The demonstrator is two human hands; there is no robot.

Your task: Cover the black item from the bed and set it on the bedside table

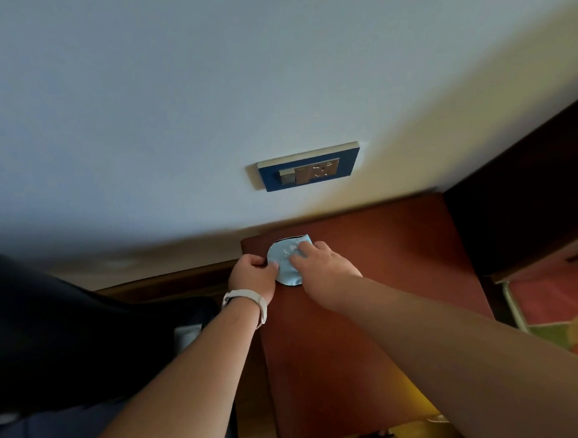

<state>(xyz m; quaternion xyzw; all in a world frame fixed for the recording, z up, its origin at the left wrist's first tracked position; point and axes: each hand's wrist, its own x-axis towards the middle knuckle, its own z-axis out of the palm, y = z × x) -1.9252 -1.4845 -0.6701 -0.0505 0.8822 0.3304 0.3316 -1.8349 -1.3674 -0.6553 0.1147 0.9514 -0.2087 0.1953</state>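
A round item in a light blue cover (284,257) lies on the far left corner of the reddish-brown bedside table (369,301). Only a thin black rim of the item shows at its top and bottom edges. My left hand (252,277) pinches the cover's left edge at the table's side. My right hand (320,265) rests on top of the cover, fingers pressing its right half and hiding part of it.
A white wall with a blue-framed socket panel (308,167) rises right behind the table. A dark wooden headboard (531,199) and a patterned bed sheet (567,308) lie to the right. Dark fabric (52,331) fills the left.
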